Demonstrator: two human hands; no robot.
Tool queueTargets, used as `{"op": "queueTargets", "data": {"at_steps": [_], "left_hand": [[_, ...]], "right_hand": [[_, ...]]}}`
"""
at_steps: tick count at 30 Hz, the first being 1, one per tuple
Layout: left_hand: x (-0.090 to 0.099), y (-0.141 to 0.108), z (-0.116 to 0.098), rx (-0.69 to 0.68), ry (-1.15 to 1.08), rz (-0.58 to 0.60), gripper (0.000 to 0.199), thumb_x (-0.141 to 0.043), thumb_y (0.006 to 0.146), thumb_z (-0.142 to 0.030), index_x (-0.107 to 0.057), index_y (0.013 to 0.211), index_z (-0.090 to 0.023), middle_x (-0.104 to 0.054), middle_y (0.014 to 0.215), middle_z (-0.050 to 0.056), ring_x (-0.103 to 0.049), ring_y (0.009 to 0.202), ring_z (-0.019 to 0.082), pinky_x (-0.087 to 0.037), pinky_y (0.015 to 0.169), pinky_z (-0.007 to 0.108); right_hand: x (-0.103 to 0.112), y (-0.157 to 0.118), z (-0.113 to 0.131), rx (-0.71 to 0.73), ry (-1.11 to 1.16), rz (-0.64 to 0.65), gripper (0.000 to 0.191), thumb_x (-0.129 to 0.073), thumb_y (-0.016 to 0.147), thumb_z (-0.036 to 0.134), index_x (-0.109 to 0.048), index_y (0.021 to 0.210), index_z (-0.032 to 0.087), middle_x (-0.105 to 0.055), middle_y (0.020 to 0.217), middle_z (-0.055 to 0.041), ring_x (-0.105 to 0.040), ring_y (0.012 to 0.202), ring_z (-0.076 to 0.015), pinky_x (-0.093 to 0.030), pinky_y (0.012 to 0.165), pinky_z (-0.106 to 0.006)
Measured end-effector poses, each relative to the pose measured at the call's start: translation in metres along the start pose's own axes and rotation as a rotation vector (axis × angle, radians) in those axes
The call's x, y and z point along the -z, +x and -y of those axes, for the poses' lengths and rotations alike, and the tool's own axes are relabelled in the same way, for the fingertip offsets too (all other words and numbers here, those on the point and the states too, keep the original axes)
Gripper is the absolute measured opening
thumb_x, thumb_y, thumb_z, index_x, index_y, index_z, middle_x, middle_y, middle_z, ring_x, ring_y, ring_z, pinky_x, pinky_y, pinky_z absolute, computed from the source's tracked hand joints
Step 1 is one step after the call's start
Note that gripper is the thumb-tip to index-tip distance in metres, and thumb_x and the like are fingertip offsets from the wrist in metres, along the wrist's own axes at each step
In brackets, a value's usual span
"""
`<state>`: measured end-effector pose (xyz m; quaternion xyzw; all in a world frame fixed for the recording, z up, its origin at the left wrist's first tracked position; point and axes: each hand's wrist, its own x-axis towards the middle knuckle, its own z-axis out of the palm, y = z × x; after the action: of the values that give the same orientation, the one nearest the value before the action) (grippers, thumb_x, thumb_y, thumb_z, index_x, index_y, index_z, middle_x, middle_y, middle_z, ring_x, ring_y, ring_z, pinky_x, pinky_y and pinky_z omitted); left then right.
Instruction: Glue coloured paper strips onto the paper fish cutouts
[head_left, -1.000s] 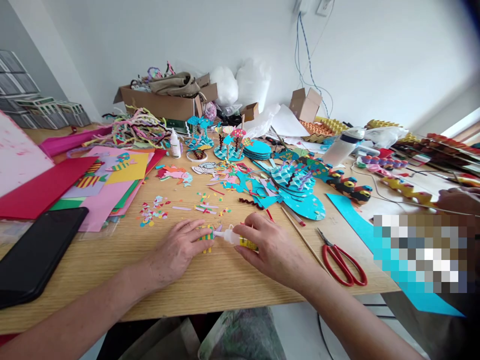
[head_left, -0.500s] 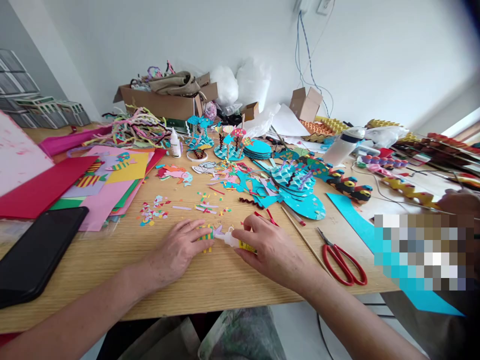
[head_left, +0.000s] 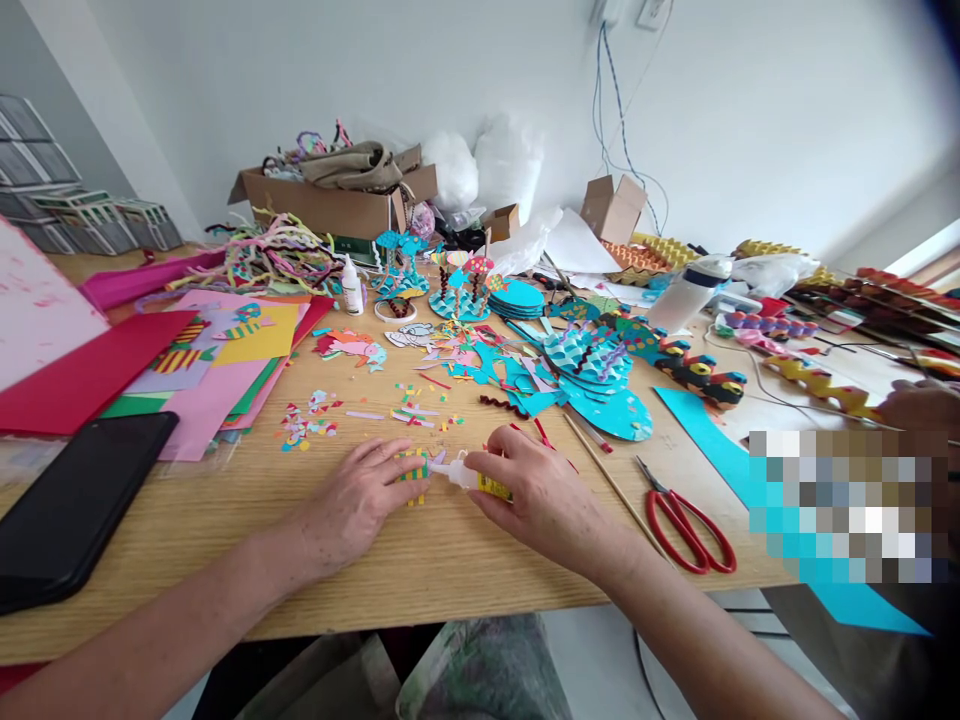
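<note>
Striped piece of paper, green and yellow (head_left: 416, 475), flat on the wooden table (head_left: 420, 590) near its front edge, directly before the person. A pointed lilac part shows at its right end. The left hand (head_left: 352, 505) is open, palm down, its fingertips lying on the piece and partly covering it. The right hand (head_left: 540, 500) is closed around a glue bottle (head_left: 463, 476), tilted nearly level, with the nozzle directed left to the lilac end; contact between nozzle and paper cannot be made out. Just beyond the hands lie narrow paper strips (head_left: 411, 415) and, to the left, a heap of paper scraps (head_left: 307, 420). To the right of the right hand, a thin wooden stick (head_left: 600, 460) lies aslant, with red-handled scissors (head_left: 690, 530) farther right, their blades slightly parted. At far left, a black phone (head_left: 82, 510) lies near stacked coloured sheets (head_left: 202, 400). Behind, a second white bottle (head_left: 351, 287) stands upright; a tangle of pipe cleaners (head_left: 270, 255) lies to its left, and a cardboard box (head_left: 322, 205) stands against the wall.
</note>
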<state>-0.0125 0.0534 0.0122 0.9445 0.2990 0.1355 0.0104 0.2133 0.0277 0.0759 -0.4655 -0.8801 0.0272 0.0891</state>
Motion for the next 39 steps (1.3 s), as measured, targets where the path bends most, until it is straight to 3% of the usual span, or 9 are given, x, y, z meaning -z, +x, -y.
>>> {"op": "queueTargets", "data": {"at_steps": [21, 39], "left_hand": [[0.0, 0.002, 0.001, -0.04, 0.0, -0.035, 0.034, -0.034, 0.087, -0.012, -0.054, 0.111, -0.026, -0.05, 0.12, 0.004, -0.033, 0.12, 0.024, -0.033, 0.095, 0.044], [-0.002, 0.001, 0.001, -0.017, -0.017, -0.036, 0.033, -0.035, 0.086, -0.01, -0.054, 0.108, -0.025, -0.052, 0.117, 0.002, -0.034, 0.119, 0.024, -0.031, 0.095, 0.046]], "right_hand": [[-0.005, 0.003, 0.001, -0.001, -0.055, -0.032, 0.021, -0.049, 0.081, 0.025, -0.059, 0.098, 0.019, -0.05, 0.084, -0.0063, -0.049, 0.073, -0.0153, -0.037, 0.061, -0.025], [0.016, 0.012, 0.003, 0.074, -0.222, 0.094, 0.016, -0.058, 0.076, 0.026, -0.058, 0.091, 0.022, -0.052, 0.084, -0.0036, -0.05, 0.078, -0.0171, -0.036, 0.063, -0.026]]}}
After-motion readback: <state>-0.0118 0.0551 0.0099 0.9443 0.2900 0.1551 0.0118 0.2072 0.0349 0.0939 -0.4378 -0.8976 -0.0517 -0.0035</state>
